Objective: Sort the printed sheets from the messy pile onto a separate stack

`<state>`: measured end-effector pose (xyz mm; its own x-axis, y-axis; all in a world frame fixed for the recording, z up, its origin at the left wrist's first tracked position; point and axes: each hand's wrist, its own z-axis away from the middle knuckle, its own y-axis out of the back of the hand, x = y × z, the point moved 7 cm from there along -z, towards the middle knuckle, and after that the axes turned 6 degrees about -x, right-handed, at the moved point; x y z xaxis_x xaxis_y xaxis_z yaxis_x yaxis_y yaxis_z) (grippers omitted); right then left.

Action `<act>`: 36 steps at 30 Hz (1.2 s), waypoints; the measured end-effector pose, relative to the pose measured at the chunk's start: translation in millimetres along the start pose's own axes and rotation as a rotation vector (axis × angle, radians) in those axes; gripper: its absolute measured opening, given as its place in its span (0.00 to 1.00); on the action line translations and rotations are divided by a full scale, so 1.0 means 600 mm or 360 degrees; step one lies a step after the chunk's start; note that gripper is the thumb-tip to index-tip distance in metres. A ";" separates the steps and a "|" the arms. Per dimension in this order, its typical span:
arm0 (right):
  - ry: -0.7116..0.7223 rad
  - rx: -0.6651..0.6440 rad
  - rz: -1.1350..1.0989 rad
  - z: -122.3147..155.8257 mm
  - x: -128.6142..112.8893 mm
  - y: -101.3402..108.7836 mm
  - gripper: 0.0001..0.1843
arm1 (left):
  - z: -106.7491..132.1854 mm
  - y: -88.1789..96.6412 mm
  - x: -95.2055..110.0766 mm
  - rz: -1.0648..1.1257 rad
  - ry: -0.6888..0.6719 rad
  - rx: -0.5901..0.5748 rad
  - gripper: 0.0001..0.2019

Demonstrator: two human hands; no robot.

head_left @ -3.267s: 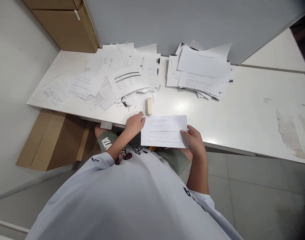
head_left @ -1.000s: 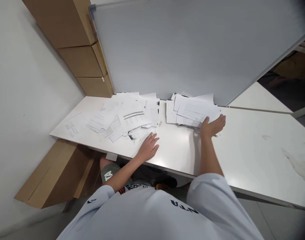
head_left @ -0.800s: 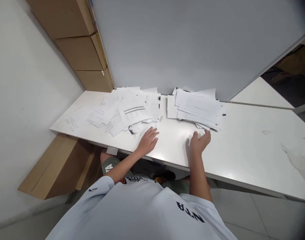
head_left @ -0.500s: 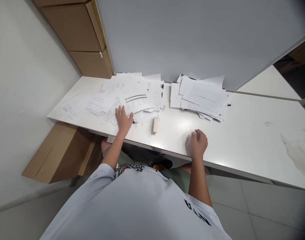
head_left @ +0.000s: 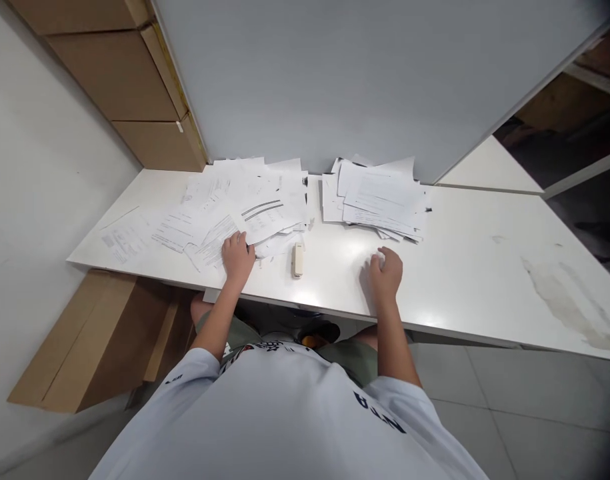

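**Left grip:** our left grip (head_left: pixel 238 259) lies open and palm down, fingers slightly spread, on the near edge of the loose sheets (head_left: pixel 245 193). It rests on them without pinching any sheet.

**Right grip:** our right grip (head_left: pixel 385 275) sits on the bare surface (head_left: pixel 475 267) near the front edge, loosely curled. We see nothing in it, and it touches no paper.

**Papers:** the loose sheets fan out, overlapping, across the left part of the surface, from the back edge towards the front. Well to their right, a neater stack of printed sheets (head_left: pixel 377 198) lies against the back edge, its corners uneven. The two piles sit just apart.

**Stapler:** a cream stapler (head_left: pixel 297 260) lies on the surface between our grips, just beside the lower right of the loose sheets and clear of both hands.

**Within reach:** the stack is up from our right grip, across bare surface.

**Surroundings:** a large pale grey board (head_left: pixel 335 87) stands along the back edge. Stacked cardboard boxes (head_left: pixel 119 77) fill the back left corner, beside a white wall (head_left: pixel 45 167). A flat cardboard box (head_left: pixel 102 340) stands below the left end. A pale stain (head_left: pixel 565 300) marks the surface at right, above a tiled floor (head_left: pixel 535 400).
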<state>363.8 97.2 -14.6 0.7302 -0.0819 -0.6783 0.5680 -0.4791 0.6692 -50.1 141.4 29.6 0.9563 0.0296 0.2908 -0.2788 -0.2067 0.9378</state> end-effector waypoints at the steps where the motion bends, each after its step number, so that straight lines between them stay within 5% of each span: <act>1: 0.0052 -0.0003 0.0080 -0.024 -0.004 -0.001 0.24 | 0.000 0.001 -0.001 0.0004 0.0009 -0.0002 0.23; 6: 0.0114 -0.0174 0.0414 -0.141 -0.010 -0.038 0.26 | 0.002 0.006 0.001 0.0019 -0.0008 0.0031 0.20; 10: 0.0065 -0.0226 0.0518 -0.192 0.003 -0.068 0.26 | 0.003 0.013 0.006 -0.0020 -0.0059 0.0156 0.25; 17: 0.0051 -0.0324 0.0481 -0.253 0.028 -0.075 0.26 | -0.011 -0.014 0.004 -0.0068 -0.0032 -0.0105 0.34; 23: 0.0218 0.0098 0.0192 -0.143 0.022 -0.029 0.23 | -0.012 -0.017 0.000 0.0000 -0.0025 -0.0086 0.26; 27: 0.0022 0.0397 -0.0064 -0.051 0.039 0.013 0.22 | -0.012 -0.018 0.000 0.0075 -0.0089 -0.0035 0.24; 36: -0.0277 0.0358 -0.0297 -0.019 0.050 0.029 0.18 | -0.009 -0.028 -0.004 0.0224 -0.0172 0.0157 0.17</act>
<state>399.9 96.2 -19.7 0.5344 -0.1134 -0.8376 0.5739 -0.6789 0.4580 -48.3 150.3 14.2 0.9138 -0.1102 0.3908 -0.4056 -0.2961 0.8648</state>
